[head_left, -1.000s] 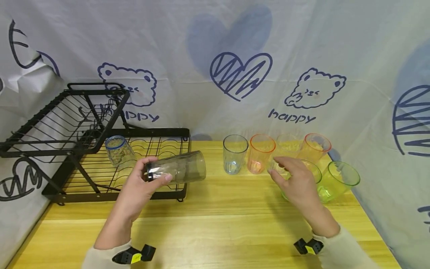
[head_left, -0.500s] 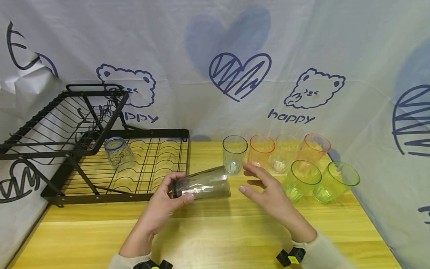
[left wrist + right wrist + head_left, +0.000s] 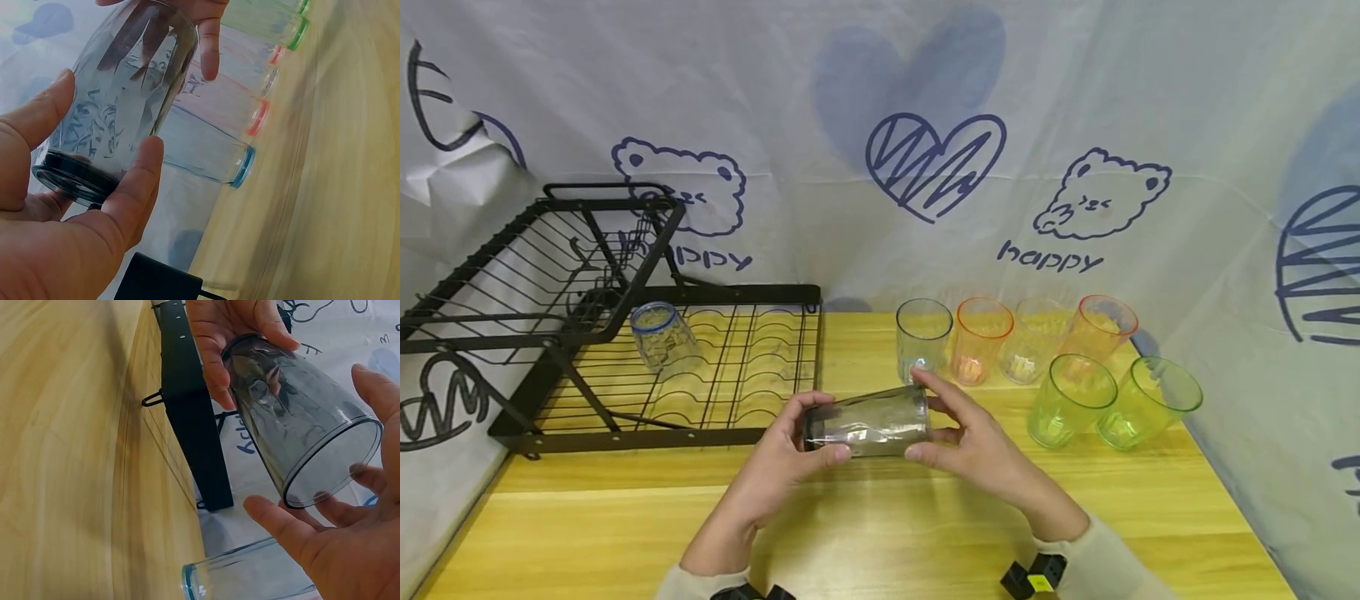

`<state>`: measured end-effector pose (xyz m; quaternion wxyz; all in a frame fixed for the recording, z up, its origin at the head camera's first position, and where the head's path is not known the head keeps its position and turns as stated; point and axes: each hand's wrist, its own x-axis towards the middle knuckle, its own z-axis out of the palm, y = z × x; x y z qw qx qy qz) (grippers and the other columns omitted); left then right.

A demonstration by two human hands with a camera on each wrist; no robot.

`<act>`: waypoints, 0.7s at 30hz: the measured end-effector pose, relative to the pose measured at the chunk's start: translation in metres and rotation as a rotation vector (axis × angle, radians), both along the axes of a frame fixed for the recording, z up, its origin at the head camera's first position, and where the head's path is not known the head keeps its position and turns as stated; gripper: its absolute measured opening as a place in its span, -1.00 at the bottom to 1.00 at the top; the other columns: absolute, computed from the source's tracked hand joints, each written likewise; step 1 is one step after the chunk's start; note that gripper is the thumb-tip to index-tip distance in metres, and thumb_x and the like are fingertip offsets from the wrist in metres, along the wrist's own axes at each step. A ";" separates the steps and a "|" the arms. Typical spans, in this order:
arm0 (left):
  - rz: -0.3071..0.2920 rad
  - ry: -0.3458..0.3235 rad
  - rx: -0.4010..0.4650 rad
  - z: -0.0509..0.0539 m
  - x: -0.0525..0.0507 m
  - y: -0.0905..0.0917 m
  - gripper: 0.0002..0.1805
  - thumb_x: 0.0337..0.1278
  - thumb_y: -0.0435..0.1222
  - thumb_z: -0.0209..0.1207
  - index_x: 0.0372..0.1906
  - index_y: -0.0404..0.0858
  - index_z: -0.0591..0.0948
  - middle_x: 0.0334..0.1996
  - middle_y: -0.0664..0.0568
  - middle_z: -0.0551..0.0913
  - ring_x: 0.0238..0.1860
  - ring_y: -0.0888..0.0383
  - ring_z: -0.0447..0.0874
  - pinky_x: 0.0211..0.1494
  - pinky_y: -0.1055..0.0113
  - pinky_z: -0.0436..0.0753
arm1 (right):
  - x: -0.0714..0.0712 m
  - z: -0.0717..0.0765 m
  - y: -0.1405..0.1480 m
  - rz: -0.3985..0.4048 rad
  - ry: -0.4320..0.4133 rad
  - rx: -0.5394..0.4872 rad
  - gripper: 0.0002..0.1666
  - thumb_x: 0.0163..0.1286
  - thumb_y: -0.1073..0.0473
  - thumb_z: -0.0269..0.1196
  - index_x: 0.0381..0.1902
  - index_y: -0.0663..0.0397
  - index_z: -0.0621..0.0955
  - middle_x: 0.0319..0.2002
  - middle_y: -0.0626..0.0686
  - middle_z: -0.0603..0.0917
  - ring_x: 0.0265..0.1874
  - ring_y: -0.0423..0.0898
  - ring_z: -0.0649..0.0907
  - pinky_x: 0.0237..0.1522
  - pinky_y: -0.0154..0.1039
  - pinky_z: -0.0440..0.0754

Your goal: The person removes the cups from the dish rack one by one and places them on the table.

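A smoky grey drinking glass [image 3: 868, 425] lies nearly sideways in the air above the table, its mouth to the right. My left hand [image 3: 775, 467] grips it around the thick dark base, thumb in front and fingers behind. At the other end my right hand [image 3: 977, 442] is spread around the mouth. In the right wrist view the right fingers [image 3: 284, 525] surround the rim, the thumb and index standing a little apart from the glass; firm contact is not clear. Behind them, a blue-tinted glass [image 3: 923, 329] stands upright.
A black two-tier dish rack [image 3: 655, 442] stands at the left, a blue-rimmed glass [image 3: 662, 337] tilted on its lower wires. Right of centre stand an orange-rimmed glass [image 3: 983, 333], a clear glass [image 3: 1026, 358], a pink-orange glass [image 3: 1097, 329] and two green glasses [image 3: 1067, 404].
The grey glass and my left hand have moved right and down, away from the rack. My right hand has come left from the standing glasses to the grey glass's mouth.
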<state>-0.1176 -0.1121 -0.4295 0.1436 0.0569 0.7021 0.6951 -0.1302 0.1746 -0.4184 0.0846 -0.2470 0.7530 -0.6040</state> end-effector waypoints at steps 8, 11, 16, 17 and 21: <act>-0.012 -0.018 0.045 -0.003 0.000 0.002 -0.17 0.10 -0.41 0.51 0.44 -0.23 0.34 0.41 -0.25 0.41 0.22 -0.01 0.58 0.14 0.32 0.72 | 0.002 0.000 -0.003 0.034 -0.082 -0.095 0.07 0.35 0.32 0.48 0.68 -0.16 0.21 0.57 0.23 0.21 0.31 0.27 0.52 0.00 -0.13 0.82; -0.019 -0.019 0.062 -0.004 0.001 0.003 -0.16 0.11 -0.40 0.51 0.45 -0.26 0.32 0.41 -0.27 0.39 0.20 0.02 0.59 0.14 0.33 0.72 | 0.002 -0.001 -0.004 0.025 -0.079 -0.099 0.05 0.35 0.33 0.47 0.67 -0.15 0.23 0.54 0.25 0.25 0.27 0.25 0.54 -0.02 -0.16 0.82; -0.029 -0.014 0.059 -0.004 0.001 0.004 -0.16 0.13 -0.38 0.50 0.46 -0.26 0.31 0.42 -0.27 0.38 0.18 0.02 0.60 0.12 0.32 0.73 | 0.003 -0.003 -0.004 0.012 -0.080 -0.103 0.03 0.36 0.33 0.47 0.66 -0.15 0.25 0.50 0.29 0.29 0.23 0.24 0.59 -0.03 -0.16 0.82; -0.026 -0.012 0.055 -0.004 0.001 0.004 -0.16 0.13 -0.38 0.50 0.47 -0.26 0.32 0.42 -0.28 0.38 0.17 0.01 0.60 0.11 0.32 0.73 | 0.003 -0.004 -0.004 0.007 -0.081 -0.104 0.03 0.36 0.33 0.47 0.66 -0.16 0.26 0.49 0.28 0.30 0.24 0.21 0.59 -0.02 -0.15 0.82; -0.019 -0.015 0.038 -0.004 0.000 0.005 -0.15 0.14 -0.39 0.49 0.49 -0.28 0.32 0.42 -0.31 0.38 0.18 -0.01 0.59 0.09 0.33 0.72 | 0.004 -0.005 -0.003 -0.014 -0.083 -0.108 0.03 0.36 0.32 0.47 0.65 -0.19 0.27 0.47 0.24 0.32 0.22 0.15 0.60 -0.03 -0.13 0.83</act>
